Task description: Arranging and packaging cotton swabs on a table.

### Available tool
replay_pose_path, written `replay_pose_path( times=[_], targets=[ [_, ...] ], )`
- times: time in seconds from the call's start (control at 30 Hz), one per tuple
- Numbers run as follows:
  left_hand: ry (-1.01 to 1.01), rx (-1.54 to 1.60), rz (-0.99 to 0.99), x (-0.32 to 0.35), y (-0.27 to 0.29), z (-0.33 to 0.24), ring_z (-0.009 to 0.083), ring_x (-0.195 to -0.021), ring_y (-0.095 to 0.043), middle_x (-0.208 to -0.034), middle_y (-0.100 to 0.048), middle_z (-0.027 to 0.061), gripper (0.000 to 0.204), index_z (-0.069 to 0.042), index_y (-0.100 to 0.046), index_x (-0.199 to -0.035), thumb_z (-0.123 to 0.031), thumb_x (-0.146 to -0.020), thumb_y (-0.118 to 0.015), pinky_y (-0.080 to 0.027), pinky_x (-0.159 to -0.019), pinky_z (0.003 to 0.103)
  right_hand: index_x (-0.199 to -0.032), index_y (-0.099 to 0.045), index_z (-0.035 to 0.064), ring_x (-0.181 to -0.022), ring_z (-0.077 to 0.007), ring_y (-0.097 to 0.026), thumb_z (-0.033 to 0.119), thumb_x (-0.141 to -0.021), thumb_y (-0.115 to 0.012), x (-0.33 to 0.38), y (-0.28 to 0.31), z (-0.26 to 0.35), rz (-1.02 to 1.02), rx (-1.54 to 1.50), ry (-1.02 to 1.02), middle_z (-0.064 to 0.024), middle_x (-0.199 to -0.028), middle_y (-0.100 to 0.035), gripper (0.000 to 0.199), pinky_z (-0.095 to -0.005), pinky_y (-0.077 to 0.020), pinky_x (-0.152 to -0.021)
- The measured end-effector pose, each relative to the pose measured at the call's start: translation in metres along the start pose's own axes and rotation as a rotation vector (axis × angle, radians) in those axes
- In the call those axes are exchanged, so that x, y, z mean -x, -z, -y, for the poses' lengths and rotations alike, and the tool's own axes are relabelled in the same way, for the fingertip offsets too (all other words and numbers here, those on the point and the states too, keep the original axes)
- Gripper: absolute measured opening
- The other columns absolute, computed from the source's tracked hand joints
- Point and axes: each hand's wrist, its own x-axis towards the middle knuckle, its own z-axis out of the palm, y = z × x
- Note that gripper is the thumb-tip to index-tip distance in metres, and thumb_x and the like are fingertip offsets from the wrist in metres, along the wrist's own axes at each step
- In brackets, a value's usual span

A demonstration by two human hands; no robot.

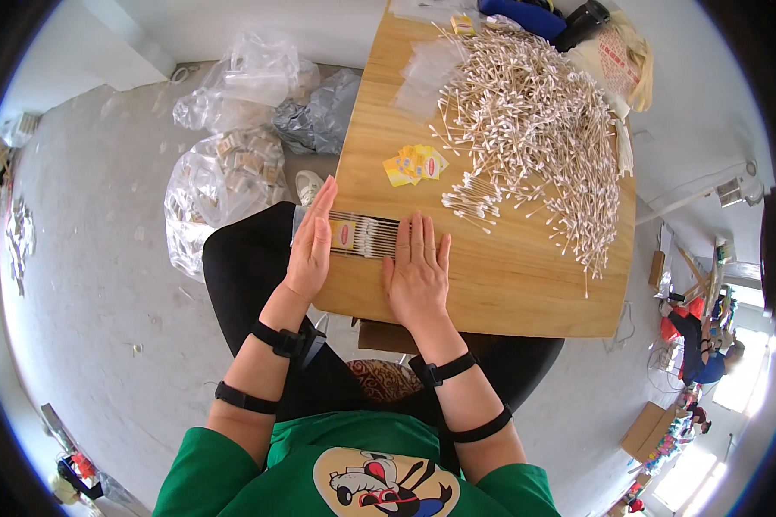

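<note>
Near the table's left front edge lies a flat row of cotton swabs (376,237) with a small yellow card (343,234) on it, seemingly inside a clear plastic sleeve. My left hand (309,250) stands on its edge at the left end of this pack, fingers stretched out and together. Part of the sleeve shows beyond that hand. Flat over the pack's right end rests my right hand (417,271), its fingers straight and the thumb apart; it hides that end. Neither hand grips anything.
A big heap of loose cotton swabs (535,121) covers the table's right side, with a smaller bunch (472,198) beside it. Several yellow cards (416,164) and clear sleeves (429,77) lie farther back. Filled plastic bags (224,189) stand on the floor at left. Other people are far right.
</note>
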Motion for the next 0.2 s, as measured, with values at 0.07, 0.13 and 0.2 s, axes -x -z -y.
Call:
replay_pose_path(
  times=[0.07, 0.13, 0.2],
  targets=[
    [-0.059, -0.292, 0.065, 0.001, 0.004, 0.003, 0.0294, -0.151, -0.028, -0.161, -0.033, 0.015, 0.057, -0.003, -0.038, -0.153, -0.039, -0.111, -0.027, -0.019, -0.123, 0.041, -0.152, -0.036, -0.0028, -0.151, -0.0329, -0.025, 0.03, -0.099, -0.05, 0.0, 0.0, 0.001, -0.003, -0.005, 0.003, -0.0202, -0.16, -0.033, 0.064, -0.0561, -0.0147, -0.123],
    [-0.12, -0.583, 0.129, 0.002, 0.006, 0.009, 0.029, -0.152, -0.026, -0.162, -0.032, 0.0143, 0.057, -0.004, -0.037, -0.154, -0.041, -0.11, -0.027, -0.017, -0.124, 0.043, -0.153, -0.034, -0.0026, -0.152, -0.0325, -0.024, 0.032, -0.099, -0.051, -0.002, 0.0, 0.001, 0.026, 0.004, -0.002, -0.0194, -0.161, -0.031, 0.066, -0.0558, -0.0133, -0.123],
    [-0.056, -0.707, 0.207, 0.006, 0.004, 0.015, 0.0285, -0.153, -0.023, -0.164, -0.028, 0.0125, 0.059, -0.006, -0.035, -0.155, -0.044, -0.109, -0.031, -0.014, -0.125, 0.045, -0.154, -0.032, -0.0017, -0.152, -0.0346, -0.022, 0.032, -0.099, -0.051, -0.001, 0.0, 0.0, 0.067, -0.011, -0.018, -0.0193, -0.163, -0.026, 0.067, -0.0552, -0.0115, -0.123]
  ],
)
